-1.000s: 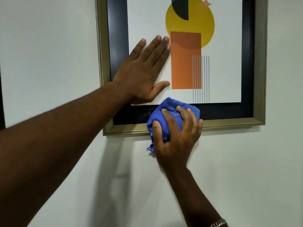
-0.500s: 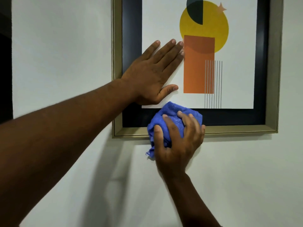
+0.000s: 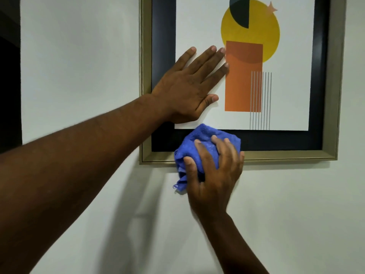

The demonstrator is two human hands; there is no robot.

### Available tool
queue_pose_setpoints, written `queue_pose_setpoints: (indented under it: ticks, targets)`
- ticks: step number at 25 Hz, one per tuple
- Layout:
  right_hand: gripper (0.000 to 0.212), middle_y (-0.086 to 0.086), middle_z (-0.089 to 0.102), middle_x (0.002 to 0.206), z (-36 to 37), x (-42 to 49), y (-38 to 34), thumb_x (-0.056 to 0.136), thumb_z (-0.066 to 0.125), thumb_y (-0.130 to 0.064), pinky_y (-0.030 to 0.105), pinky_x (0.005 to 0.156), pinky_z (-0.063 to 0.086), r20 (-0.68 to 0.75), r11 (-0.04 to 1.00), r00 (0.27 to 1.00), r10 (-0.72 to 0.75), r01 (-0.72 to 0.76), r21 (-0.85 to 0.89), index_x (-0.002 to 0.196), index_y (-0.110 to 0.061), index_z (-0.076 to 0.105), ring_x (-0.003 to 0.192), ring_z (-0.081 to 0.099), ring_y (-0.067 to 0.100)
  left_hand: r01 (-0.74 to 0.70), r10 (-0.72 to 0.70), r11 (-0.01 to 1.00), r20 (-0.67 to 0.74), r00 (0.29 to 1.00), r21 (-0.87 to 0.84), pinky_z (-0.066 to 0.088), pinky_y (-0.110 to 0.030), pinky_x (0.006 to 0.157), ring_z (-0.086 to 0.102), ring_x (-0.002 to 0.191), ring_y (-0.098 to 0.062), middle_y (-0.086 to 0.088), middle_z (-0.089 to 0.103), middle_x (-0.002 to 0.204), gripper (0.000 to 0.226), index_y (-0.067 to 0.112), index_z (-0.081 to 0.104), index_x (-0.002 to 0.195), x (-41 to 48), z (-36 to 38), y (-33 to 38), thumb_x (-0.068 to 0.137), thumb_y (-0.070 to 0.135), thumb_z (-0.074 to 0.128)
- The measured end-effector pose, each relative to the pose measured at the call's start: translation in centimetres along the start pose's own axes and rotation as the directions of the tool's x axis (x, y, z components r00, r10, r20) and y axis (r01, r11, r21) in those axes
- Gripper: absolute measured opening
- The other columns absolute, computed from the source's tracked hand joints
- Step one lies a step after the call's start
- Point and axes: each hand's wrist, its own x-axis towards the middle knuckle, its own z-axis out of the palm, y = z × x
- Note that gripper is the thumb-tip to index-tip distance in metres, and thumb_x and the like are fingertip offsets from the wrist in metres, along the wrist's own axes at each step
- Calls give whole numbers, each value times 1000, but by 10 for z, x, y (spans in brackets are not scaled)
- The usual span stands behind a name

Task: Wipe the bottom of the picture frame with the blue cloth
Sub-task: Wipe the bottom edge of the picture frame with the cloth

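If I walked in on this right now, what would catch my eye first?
Probably the bright blue cloth, bunched under the right hand against the bottom edge of the gold picture frame on the wall. Just above, the left hand lies flat on the print, beside an orange rectangle and a yellow circle.

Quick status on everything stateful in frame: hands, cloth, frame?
left hand: open, flat on the print
right hand: gripping the blue cloth
blue cloth: bunched, pressed on the frame's bottom edge
picture frame: hanging on the wall, upright
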Motion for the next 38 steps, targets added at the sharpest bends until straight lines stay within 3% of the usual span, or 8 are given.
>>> queue_pose_setpoints:
  ticks: [2, 6, 9, 14, 22, 29, 33, 38]
  targets:
    - [43, 13, 59, 135, 1, 5, -9, 98, 43, -51, 58, 120, 23, -6, 997, 997, 79, -79, 5, 121, -23, 67, 136, 43, 29, 5, -5, 1000, 13, 1000, -9, 5, -51, 124, 1, 152, -28, -13, 3, 165, 69, 15, 5, 155, 0, -1, -2, 96, 52, 13]
    - [41, 12, 61, 132, -10, 1, 0, 98, 45, -48, 61, 116, 27, 55, 996, 997, -56, 53, 71, 114, -20, 70, 133, 47, 31, 38, -38, 999, 24, 999, -5, 5, -52, 123, 1, 152, -27, -12, 2, 165, 68, 16, 5, 155, 0, -1, 4, 97, 51, 15]
    - [39, 11, 60, 132, -13, 13, 9, 97, 45, -49, 61, 117, 26, 38, 995, 997, 72, -74, 64, 111, -22, 70, 133, 47, 30, 78, -78, 997, 14, 997, -3, 5, -52, 123, 2, 152, -26, -11, 4, 165, 66, 17, 6, 155, -1, 0, 6, 97, 49, 16]
    - [42, 9, 55, 141, -32, 14, 27, 99, 40, -51, 60, 119, 25, 259, 986, 951, -167, 161, 45, 124, -25, 61, 138, 42, 28, 116, -115, 993, 37, 993, -21, 4, -53, 123, 1, 152, -26, -10, 2, 165, 67, 16, 4, 155, -4, -1, 13, 97, 48, 17]
    - [39, 15, 54, 139, -35, 23, 18, 96, 46, -48, 60, 118, 25, 271, 995, 960, -70, 87, -53, 125, -27, 62, 136, 43, 33, 262, -247, 958, 131, 960, -120, -4, -52, 121, -5, 152, -23, -6, -3, 166, 64, 21, 2, 155, -1, -10, 34, 97, 47, 15]
    - [50, 10, 50, 145, -67, 41, 79, 93, 49, -56, 59, 119, 27, 424, 950, 861, -281, 311, -3, 132, -25, 55, 140, 40, 28, 357, -301, 914, 269, 915, -191, -6, -51, 122, -11, 152, -21, -2, -8, 166, 67, 22, 1, 155, -24, -22, 59, 93, 42, 19]
    - [78, 7, 38, 156, -87, 57, 113, 86, 41, -76, 56, 122, 22, 607, 890, 702, -373, 455, 21, 146, -26, 38, 147, 29, 26, 484, -386, 847, 371, 844, -220, -4, -51, 121, -13, 151, -23, 2, -9, 165, 71, 22, -1, 155, -35, -32, 88, 88, 36, 21]
    - [71, 6, 35, 158, -114, 84, 137, 88, 58, -51, 54, 121, 28, 725, 849, 548, -417, 519, 97, 149, -24, 31, 148, 28, 26, 601, -464, 778, 475, 748, -186, -1, -48, 122, -10, 152, -25, 3, -8, 166, 66, 21, 1, 155, -37, -44, 126, 97, 34, 30]
